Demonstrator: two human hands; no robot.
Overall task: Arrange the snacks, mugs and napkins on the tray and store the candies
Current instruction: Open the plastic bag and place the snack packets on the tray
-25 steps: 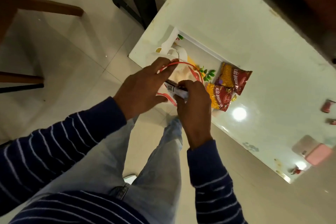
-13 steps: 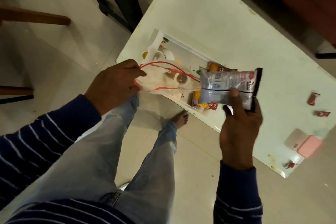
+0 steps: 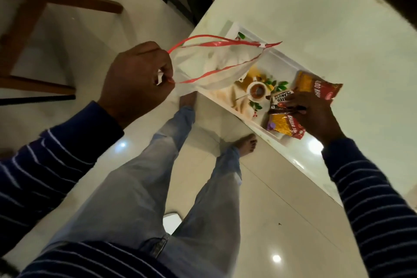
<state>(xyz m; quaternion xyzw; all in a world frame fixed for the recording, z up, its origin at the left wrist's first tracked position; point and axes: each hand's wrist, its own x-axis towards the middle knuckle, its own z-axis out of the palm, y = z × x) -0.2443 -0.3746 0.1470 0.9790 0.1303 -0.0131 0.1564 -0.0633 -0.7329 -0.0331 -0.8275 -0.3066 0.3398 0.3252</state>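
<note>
while left hand (image 3: 137,81) pinches zip bag (image 3: 212,63), right hand (image 3: 316,115) fingers grip peanut packet (image 3: 281,98).

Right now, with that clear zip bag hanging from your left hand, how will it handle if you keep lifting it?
The zip bag looks floppy: it sags from the left hand, pinched at one corner. Probably very light, since it looks empty. Its red-edged mouth gapes open, so it will likely sway and fold.

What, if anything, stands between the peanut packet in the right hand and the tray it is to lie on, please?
Nothing visible does. The right hand holds the peanut packet low over the tray, between two yellow and red snack packets already there. The zip bag in the left hand hangs off to one side.
</note>
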